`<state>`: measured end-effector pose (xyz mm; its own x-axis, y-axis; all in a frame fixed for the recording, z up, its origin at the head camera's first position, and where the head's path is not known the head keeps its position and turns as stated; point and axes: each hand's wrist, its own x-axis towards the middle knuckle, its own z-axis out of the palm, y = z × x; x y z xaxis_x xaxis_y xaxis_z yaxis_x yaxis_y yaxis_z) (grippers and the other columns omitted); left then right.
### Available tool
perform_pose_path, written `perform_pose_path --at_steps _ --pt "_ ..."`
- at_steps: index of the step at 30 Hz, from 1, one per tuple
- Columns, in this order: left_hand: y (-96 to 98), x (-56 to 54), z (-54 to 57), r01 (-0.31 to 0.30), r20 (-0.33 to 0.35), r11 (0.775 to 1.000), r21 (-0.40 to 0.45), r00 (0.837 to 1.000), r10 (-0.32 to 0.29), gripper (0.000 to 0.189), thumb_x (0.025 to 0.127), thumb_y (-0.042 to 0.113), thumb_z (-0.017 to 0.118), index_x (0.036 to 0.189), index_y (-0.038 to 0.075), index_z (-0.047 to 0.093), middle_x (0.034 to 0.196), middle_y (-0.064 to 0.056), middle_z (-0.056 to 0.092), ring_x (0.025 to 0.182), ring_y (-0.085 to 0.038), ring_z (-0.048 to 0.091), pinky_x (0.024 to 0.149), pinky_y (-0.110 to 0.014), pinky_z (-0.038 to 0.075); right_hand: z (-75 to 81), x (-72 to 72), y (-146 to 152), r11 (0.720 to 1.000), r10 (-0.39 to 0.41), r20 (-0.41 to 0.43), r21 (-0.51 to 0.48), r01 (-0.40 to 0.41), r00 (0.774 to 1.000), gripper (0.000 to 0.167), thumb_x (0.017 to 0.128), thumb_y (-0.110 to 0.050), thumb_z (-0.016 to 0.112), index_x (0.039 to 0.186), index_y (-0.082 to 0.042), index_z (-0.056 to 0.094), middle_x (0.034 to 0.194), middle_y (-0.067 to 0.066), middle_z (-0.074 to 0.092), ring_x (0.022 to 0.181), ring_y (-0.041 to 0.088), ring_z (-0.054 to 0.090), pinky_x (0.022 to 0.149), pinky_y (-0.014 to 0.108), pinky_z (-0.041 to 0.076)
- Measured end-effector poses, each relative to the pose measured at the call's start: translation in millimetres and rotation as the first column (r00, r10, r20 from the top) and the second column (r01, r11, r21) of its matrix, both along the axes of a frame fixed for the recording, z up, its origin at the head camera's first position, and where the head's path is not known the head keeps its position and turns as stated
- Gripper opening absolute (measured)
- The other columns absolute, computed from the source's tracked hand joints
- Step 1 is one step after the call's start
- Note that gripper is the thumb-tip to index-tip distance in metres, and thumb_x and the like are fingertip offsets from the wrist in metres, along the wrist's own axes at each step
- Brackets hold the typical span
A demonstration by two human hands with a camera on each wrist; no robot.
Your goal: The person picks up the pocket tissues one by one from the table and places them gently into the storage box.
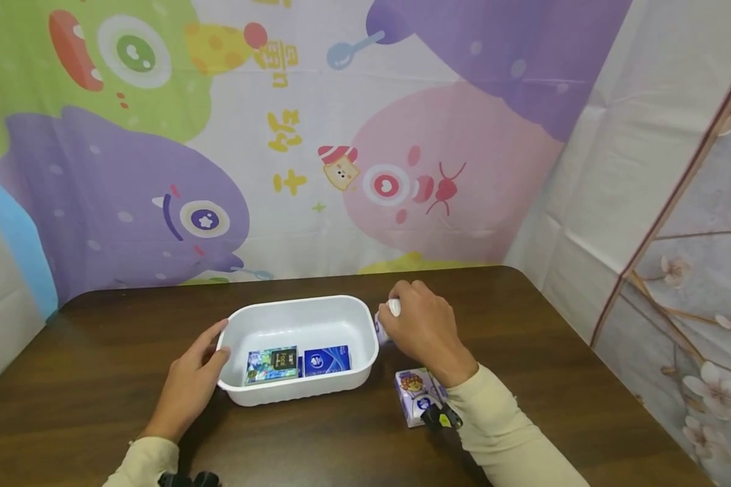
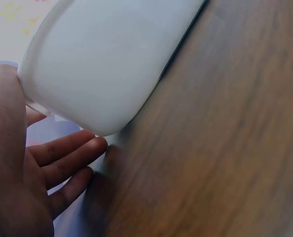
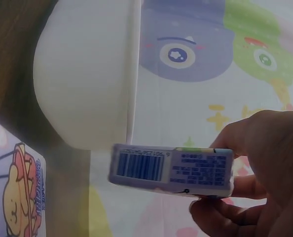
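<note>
A white plastic basin [image 1: 298, 391] sits on the table. My left hand [image 1: 185, 385] touches its left end, thumb and forefinger at the rim; in the left wrist view the other fingers [image 2: 70, 158] extend straight beside the outer wall. My right hand [image 1: 423, 325] is just past the basin's right end, pinching a small purple tissue pack [image 3: 171, 170] whose barcode side faces the right wrist camera. Inside the basin lie a green-blue patterned pack [image 1: 272, 365] and a dark blue pack [image 1: 327, 360], side by side.
Another purple tissue pack [image 1: 413, 399] with a cartoon print lies on the brown wooden table [image 1: 317, 450], beside my right forearm. A cartoon-print cloth [image 1: 304, 223] hangs behind the table's back edge. A flowered cloth [image 1: 700, 270] hangs along the right.
</note>
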<state>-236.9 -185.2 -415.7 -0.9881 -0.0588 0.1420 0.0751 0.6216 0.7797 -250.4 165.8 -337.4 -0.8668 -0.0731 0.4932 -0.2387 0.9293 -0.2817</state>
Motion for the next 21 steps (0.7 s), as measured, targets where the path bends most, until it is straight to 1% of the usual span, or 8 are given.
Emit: perform_pose_path --at_steps 4,12,16,21 --pt "-0.5 -0.7 0.2 0.007 0.008 1.0 0.013 1.0 -0.007 0.055 0.105 0.038 0.044 0.157 0.021 0.035 0.133 -0.027 0.057 0.122 -0.041 0.053 0.099 -0.062 0.039 2.3 0.0 -1.5 1.0 0.007 -0.091 -0.024 -0.01 0.996 0.019 0.086 -0.031 0.07 0.091 -0.013 0.07 0.083 0.003 0.062 0.066 0.025 0.06 0.059 0.041 0.048" --pt "-1.3 -1.4 -1.0 0.014 0.006 1.0 0.02 1.0 -0.014 0.055 0.106 0.039 0.044 0.157 0.022 0.035 0.133 -0.027 0.057 0.123 -0.042 0.053 0.1 -0.063 0.039 3.7 -0.1 -2.7 0.999 0.029 -0.211 -0.027 -0.035 0.977 0.021 0.086 -0.03 0.07 0.093 -0.01 0.072 0.084 0.006 0.064 0.059 0.024 0.056 0.053 0.038 0.046" --pt "-1.0 -1.6 -1.5 0.014 -0.01 1.0 0.011 1.0 -0.014 0.054 0.105 0.037 0.045 0.157 0.02 0.036 0.132 -0.027 0.059 0.121 -0.042 0.055 0.098 -0.063 0.04 2.4 0.1 -3.2 0.999 0.034 -0.22 -0.024 -0.04 0.975 0.022 0.087 -0.031 0.068 0.093 -0.01 0.071 0.085 0.006 0.065 0.06 0.024 0.057 0.054 0.038 0.047" --pt "-1.6 -0.8 -3.1 0.012 -0.006 1.0 0.015 1.0 -0.012 0.054 0.105 0.037 0.045 0.157 0.021 0.036 0.132 -0.027 0.059 0.121 -0.042 0.055 0.098 -0.062 0.041 -0.3 0.7 -5.5 0.998 0.039 -0.204 -0.032 -0.046 0.978 0.022 0.089 -0.031 0.066 0.093 -0.011 0.072 0.085 0.005 0.066 0.063 0.024 0.059 0.058 0.039 0.049"
